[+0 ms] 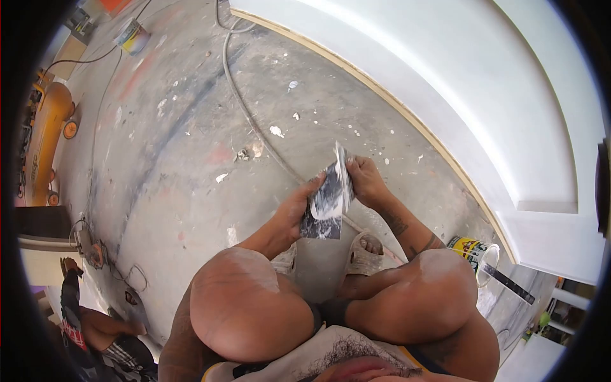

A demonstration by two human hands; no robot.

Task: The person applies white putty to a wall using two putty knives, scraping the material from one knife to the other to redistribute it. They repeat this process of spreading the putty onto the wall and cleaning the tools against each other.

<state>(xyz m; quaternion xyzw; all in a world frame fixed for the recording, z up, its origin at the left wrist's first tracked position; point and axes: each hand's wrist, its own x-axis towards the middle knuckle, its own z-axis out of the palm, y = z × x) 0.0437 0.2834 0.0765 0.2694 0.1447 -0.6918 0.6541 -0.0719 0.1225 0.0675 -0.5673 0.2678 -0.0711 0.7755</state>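
Note:
Between my knees, my left hand (304,200) is closed on a dark, flat square sheet (320,228) smeared with white paste or dust. My right hand (365,178) pinches a thin white-coated flat piece (342,172) that stands up against the dark sheet. The two pieces overlap and are blurred; I cannot tell whether they are separate or one folded sheet. Both hands are over the grey floor, just in front of my sandalled feet (367,254).
A white panel (407,76) with a wooden edge curves along the right. An open can (474,254) with a dark flat stick (509,283) is near my right knee. A hose (254,124) crosses the floor. At left are a yellow compressor (48,140), a bucket (132,37) and another person (105,331).

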